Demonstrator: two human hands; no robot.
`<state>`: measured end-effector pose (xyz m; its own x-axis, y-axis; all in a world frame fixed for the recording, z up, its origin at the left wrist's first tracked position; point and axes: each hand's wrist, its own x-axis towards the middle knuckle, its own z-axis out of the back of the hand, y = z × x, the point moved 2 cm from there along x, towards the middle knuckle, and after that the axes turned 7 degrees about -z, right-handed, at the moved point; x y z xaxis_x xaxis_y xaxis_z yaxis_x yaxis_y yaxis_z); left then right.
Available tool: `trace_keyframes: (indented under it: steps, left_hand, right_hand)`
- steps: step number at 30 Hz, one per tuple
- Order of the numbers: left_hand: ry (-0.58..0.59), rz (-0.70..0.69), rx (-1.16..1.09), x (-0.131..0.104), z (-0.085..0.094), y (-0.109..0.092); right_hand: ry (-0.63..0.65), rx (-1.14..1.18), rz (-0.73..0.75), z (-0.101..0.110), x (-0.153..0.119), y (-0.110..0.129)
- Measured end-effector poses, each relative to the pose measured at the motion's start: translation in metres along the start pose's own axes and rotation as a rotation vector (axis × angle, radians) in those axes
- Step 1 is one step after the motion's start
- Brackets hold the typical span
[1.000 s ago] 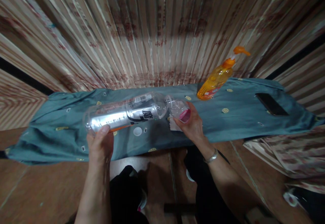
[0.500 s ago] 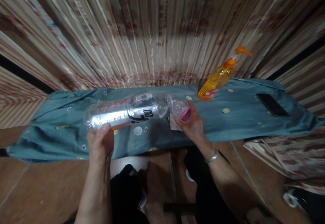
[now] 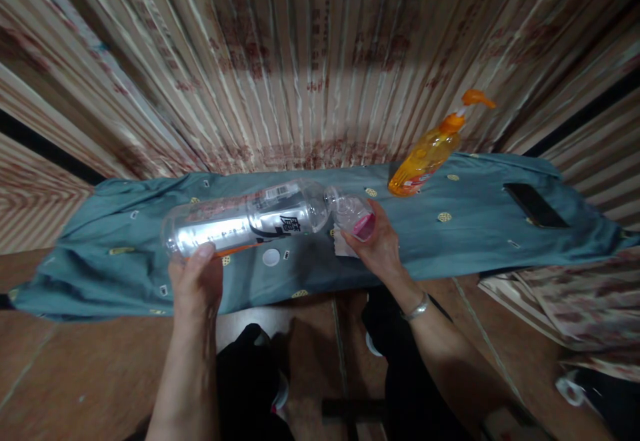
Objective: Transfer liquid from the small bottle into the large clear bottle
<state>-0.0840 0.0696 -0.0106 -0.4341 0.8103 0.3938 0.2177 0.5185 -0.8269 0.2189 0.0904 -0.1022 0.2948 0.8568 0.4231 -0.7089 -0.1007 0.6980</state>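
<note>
My left hand (image 3: 197, 277) is wrapped round the base end of a large clear plastic bottle (image 3: 235, 224) with a silver label, held almost level. Its neck points right and meets the mouth of a smaller clear plastic cup or bottle (image 3: 345, 207). Around that small container, which shows pink at its near end, my right hand (image 3: 380, 241) is closed. Whether liquid passes between the two mouths cannot be made out. A pale flat piece (image 3: 344, 246) shows just below the small container. On the cloth beneath the big bottle lies a white round cap (image 3: 271, 257).
A teal patterned cloth (image 3: 480, 234) covers the narrow table. An orange pump bottle (image 3: 425, 157) stands towards the back right, and a black phone (image 3: 535, 205) lies at the right. Striped curtains (image 3: 300, 61) hang close behind.
Almost nothing differs. The large bottle and my left hand sit very slightly further left; both hands keep their holds.
</note>
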Motion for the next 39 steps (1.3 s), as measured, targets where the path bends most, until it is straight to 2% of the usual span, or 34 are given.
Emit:
trace_keyframes:
  steps: [39]
  left_hand:
    - [-0.019, -0.02, 0.013, -0.0019, -0.0026, -0.0041]
  right_hand:
    - [-0.005, -0.017, 0.051, 0.0003, -0.0005, -0.0007]
